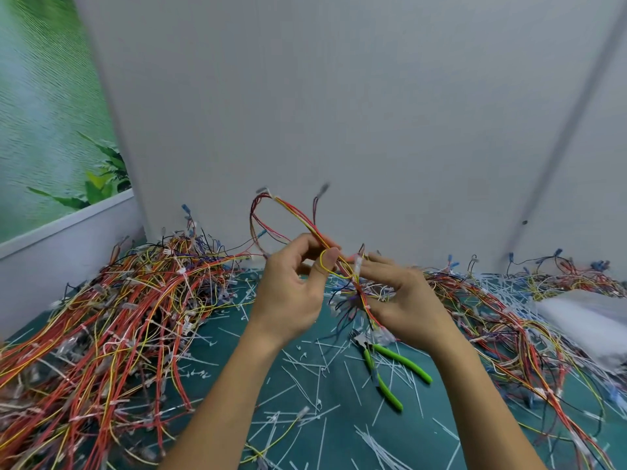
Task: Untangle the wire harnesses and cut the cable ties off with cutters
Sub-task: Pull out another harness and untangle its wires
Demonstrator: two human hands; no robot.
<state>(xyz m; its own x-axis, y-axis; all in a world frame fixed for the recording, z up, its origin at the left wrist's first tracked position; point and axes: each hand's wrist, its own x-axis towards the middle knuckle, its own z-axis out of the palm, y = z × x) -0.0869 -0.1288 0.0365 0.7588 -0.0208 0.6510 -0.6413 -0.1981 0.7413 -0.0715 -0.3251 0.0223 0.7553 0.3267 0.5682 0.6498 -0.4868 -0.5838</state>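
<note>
Reaching both forearms over cut cable ties (305,385) lying scattered on the green mat (339,446). Keeping a big tangled heap (118,317) at far left. Pinching one wire harness (305,225) with the left hand (291,290), in the air above the mat's middle, a yellow wire looping round the thumb. Gripping the same harness lower with the right hand (403,300), fingers curled on it. Keeping the green-handled cutters (390,371) lying on the mat just below, and a second heap (502,317) at right.

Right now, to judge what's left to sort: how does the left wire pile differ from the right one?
The left pile is heaped higher and denser; the right pile lies flatter and thinner. The left pile hides the mat beneath it; white cut ties show through the right pile. Both are mostly red and yellow wires.
</note>
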